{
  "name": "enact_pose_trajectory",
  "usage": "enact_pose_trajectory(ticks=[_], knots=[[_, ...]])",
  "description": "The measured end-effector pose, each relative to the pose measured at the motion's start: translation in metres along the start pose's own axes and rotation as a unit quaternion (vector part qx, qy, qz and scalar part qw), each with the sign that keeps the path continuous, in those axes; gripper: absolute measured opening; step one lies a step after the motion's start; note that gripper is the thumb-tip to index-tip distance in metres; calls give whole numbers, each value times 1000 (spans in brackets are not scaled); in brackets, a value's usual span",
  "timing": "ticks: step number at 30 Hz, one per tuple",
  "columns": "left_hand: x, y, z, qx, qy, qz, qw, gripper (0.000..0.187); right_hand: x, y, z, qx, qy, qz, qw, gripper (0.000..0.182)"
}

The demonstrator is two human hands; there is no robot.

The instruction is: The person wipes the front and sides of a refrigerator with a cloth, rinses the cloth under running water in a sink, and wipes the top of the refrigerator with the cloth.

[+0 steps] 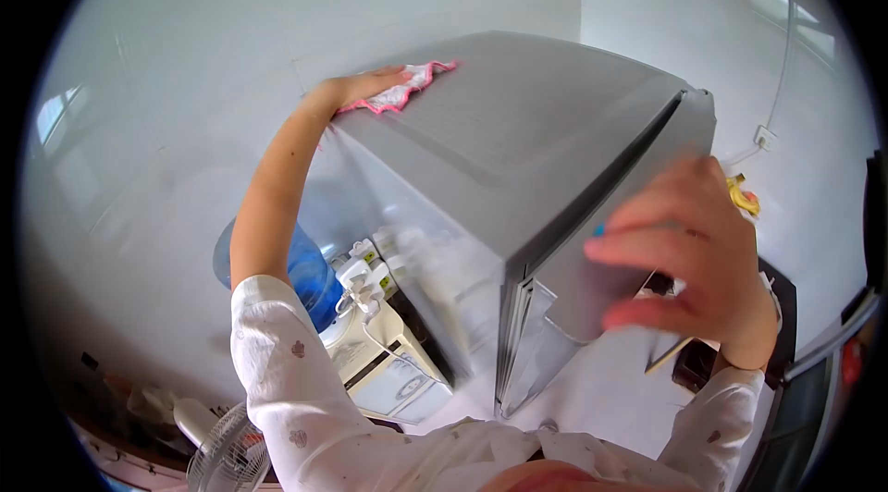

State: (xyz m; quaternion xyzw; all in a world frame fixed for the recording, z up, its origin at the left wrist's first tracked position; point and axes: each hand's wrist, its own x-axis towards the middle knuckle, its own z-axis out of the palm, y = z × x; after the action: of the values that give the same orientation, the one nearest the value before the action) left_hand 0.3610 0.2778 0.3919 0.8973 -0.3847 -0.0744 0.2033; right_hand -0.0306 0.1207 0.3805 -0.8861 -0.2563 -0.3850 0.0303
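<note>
A white cloth with a pink edge [393, 99] lies on the grey top of a refrigerator [518, 113], near its back left edge. My left hand [368, 85] is on this cloth, fingers over it and pressing it to the surface. Blurred by motion, my right hand [671, 252] is in front of the refrigerator door [578, 298], its fingers bent and apart from the thumb. A small blue spot shows by one fingertip. No held object shows between the right fingers.
Left of the refrigerator, a blue water bottle [314, 279] tops a white dispenser [393, 372], with several plugs [363, 272] beside it. A fan [227, 455] is at lower left. Bananas [740, 196] and a wall socket [765, 138] are at right. White walls enclose the corner.
</note>
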Motion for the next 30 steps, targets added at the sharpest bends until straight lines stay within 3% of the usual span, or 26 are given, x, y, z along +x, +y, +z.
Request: enact_pose_trajectory(ticks=[2,5,7,9,11,13,15,17,21,24,27,28,30], knots=[[5,1,0,0,-1,-9,1000,85,-5,-15,-4,0,-8,12,1000,45],[-3,10,3,7,2,-23,1000,84,-9,-24,-3,-58,-25,47,997,46],[-32,39,8,37,-66,122,990,82,-13,-22,0,-44,-23,68,996,47],[-55,62,29,62,-45,184,980,76,-14,-24,0,-24,-17,86,996,49],[-82,95,44,96,-56,301,947,71,-10,-26,0,-41,-13,106,993,50],[-107,121,55,105,-57,412,903,63,-10,-21,3,-29,-4,69,997,42],[-129,136,63,109,-52,464,877,55,-12,-16,7,-16,3,33,999,36],[-147,137,67,102,-8,455,885,50,-19,-12,13,-42,46,-48,997,33],[-145,99,64,32,45,448,892,44,-23,-12,23,-18,129,-73,989,30],[-111,41,40,26,93,312,945,45,-27,-13,24,-14,129,-66,989,30],[-65,-11,7,-20,51,167,984,50,-29,-19,28,-48,154,-49,986,29],[-47,-28,-1,-22,49,174,983,50,-28,-21,27,-55,152,-46,986,29],[-18,-51,-16,-8,31,80,996,57,-27,-25,24,-111,146,-53,982,25]])
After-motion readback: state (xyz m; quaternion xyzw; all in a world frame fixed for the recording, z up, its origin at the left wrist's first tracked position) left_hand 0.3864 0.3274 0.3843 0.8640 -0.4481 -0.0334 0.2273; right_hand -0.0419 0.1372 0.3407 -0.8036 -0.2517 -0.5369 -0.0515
